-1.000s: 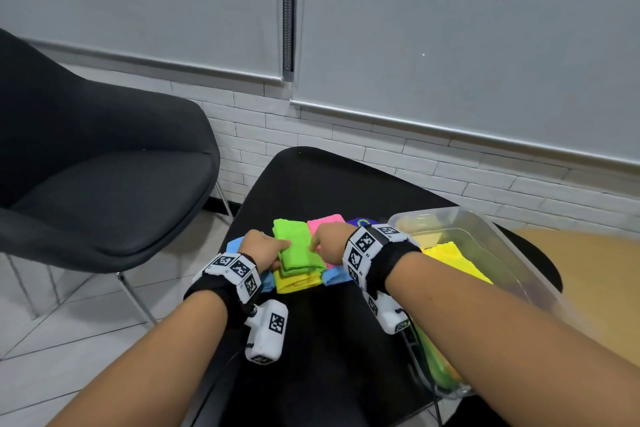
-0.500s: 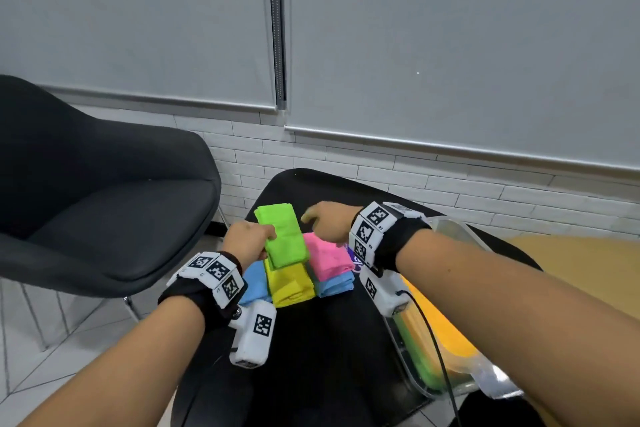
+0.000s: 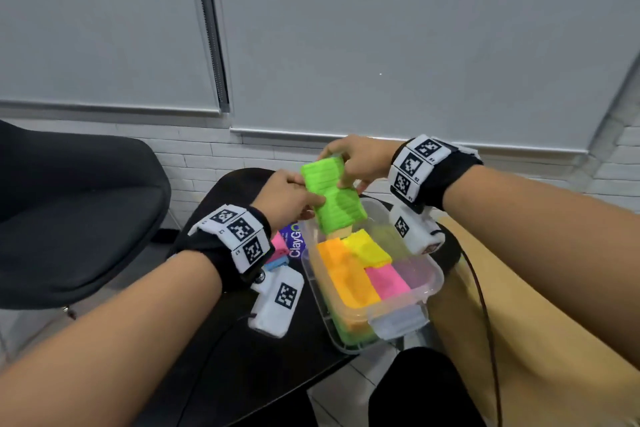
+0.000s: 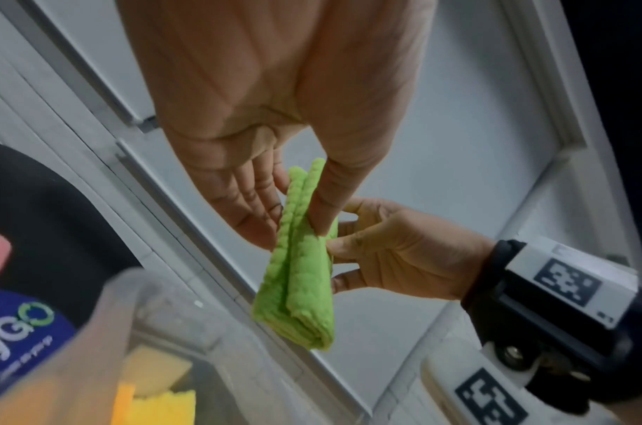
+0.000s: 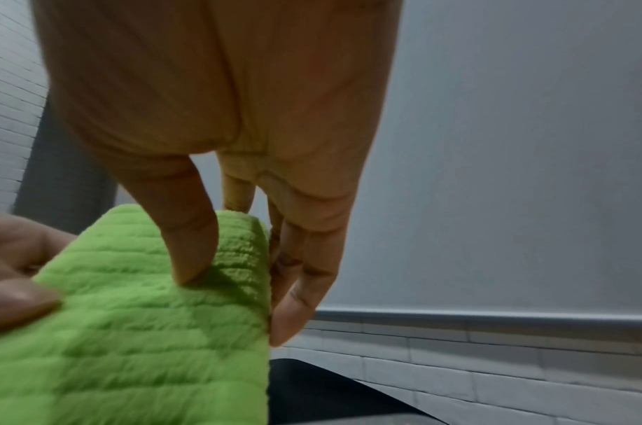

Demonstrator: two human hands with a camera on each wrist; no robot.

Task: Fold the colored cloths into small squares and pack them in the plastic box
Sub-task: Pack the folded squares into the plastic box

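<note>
Hanging above the far end of the plastic box (image 3: 372, 312) in the head view, the folded green cloth (image 3: 332, 198) is pinched by the left hand (image 3: 287, 199) and right hand (image 3: 360, 159). From the left wrist, its layers gape at the top edge. From the right wrist, thumb and fingers (image 5: 304, 276) clamp one corner; a loosened pinch could let the fold spring open

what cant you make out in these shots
- Far bottom of the plastic box, head view: hidden behind the green cloth that the left hand and right hand hold above it.
- Cloths on the table, head view: the left wrist covers all but a pink and a blue edge.
- Blue label, left wrist view: cut off by the frame edge and the box wall.
- Box, right wrist view: the cloth fills the lower left.
</note>
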